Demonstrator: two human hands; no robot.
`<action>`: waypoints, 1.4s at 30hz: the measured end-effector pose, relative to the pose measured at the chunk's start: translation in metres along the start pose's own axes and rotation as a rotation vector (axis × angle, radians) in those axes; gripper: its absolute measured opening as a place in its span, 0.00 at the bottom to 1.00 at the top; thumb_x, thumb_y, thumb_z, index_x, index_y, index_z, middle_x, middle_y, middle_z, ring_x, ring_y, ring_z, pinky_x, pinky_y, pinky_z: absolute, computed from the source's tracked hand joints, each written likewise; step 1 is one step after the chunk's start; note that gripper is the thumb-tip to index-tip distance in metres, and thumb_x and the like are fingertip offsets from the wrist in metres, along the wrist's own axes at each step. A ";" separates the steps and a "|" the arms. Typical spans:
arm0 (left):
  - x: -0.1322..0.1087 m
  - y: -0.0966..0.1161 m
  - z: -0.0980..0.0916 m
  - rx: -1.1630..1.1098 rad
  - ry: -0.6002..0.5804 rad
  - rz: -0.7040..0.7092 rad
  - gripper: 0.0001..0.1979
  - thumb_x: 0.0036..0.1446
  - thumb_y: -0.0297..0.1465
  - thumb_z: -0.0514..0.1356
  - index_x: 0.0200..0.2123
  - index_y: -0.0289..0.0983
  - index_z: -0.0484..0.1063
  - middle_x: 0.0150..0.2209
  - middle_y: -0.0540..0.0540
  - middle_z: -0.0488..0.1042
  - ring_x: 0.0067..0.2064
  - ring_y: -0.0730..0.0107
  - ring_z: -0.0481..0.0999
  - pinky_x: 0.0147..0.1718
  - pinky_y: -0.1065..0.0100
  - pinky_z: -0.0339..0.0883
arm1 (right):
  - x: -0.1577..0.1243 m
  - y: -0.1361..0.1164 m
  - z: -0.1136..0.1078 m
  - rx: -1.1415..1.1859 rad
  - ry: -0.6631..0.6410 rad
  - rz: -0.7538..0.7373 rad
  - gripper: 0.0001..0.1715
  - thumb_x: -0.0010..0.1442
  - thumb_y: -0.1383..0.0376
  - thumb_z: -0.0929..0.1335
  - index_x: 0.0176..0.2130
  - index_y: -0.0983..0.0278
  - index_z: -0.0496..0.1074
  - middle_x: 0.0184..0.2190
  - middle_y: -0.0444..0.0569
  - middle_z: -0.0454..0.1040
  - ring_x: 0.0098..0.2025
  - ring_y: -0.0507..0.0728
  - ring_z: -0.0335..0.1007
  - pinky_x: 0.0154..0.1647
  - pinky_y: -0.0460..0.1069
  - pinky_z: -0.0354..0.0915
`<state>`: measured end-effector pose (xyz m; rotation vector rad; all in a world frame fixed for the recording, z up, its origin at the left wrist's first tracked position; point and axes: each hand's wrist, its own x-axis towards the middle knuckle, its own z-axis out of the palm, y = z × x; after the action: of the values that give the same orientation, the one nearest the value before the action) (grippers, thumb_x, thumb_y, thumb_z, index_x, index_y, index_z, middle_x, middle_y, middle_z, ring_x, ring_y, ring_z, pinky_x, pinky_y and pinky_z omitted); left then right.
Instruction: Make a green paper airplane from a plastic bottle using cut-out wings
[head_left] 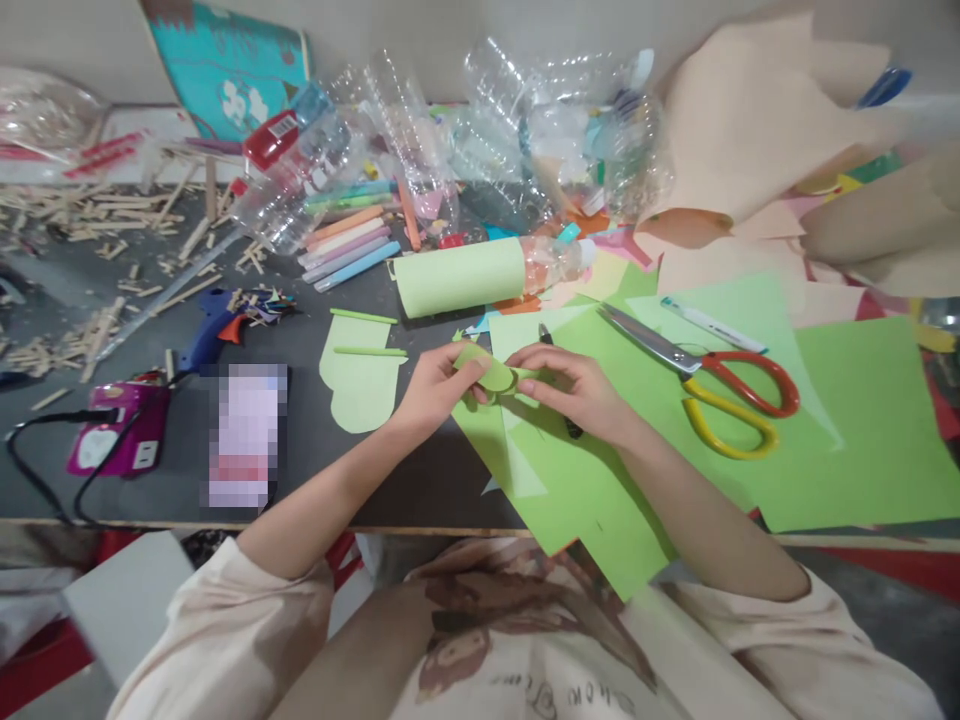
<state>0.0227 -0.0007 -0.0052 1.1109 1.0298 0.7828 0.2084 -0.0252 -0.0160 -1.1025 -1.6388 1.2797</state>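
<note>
Dark surface (431,490), packed with bits, clear plastic bottles (397,115) massed along the back and brown paper (750,130) heaped at the right! Front and centre, the left hand (439,385) pinches a small curled piece of green paper (491,370) between thumb and fingers, and the right hand (574,388) grasps its other end, both just above the green sheets (600,520). Just beyond, a bottle lies on its side in a pale green paper sleeve (461,277), capped neck pointing right. Left of the hands, pale green cut-outs (364,395), thin green strips (370,352) across them! Over on the right, scissors (679,358) with red and yellow handles rest on the sheets
</note>
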 end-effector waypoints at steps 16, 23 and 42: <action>0.002 -0.003 -0.002 0.014 0.076 0.045 0.16 0.50 0.43 0.64 0.31 0.36 0.71 0.18 0.53 0.70 0.17 0.80 0.64 0.17 0.75 0.61 | -0.001 -0.001 -0.011 -0.081 0.490 -0.021 0.21 0.60 0.54 0.67 0.51 0.54 0.65 0.42 0.47 0.71 0.34 0.53 0.70 0.34 0.49 0.68; -0.004 -0.008 0.002 0.119 -0.102 0.040 0.18 0.52 0.45 0.62 0.35 0.36 0.69 0.24 0.48 0.76 0.22 0.74 0.73 0.26 0.71 0.70 | -0.006 -0.004 0.005 -0.147 0.174 -0.035 0.12 0.60 0.58 0.67 0.28 0.61 0.66 0.26 0.44 0.69 0.30 0.53 0.65 0.33 0.49 0.62; 0.005 0.009 -0.022 0.612 -0.125 0.264 0.06 0.52 0.32 0.57 0.30 0.37 0.72 0.28 0.48 0.74 0.23 0.76 0.63 0.25 0.73 0.59 | 0.000 0.002 -0.002 0.257 0.372 0.190 0.22 0.46 0.51 0.74 0.25 0.61 0.63 0.20 0.38 0.67 0.21 0.49 0.67 0.24 0.46 0.66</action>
<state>0.0037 0.0134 -0.0002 1.8248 1.0572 0.6038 0.2102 -0.0244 -0.0179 -1.2674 -1.0853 1.2716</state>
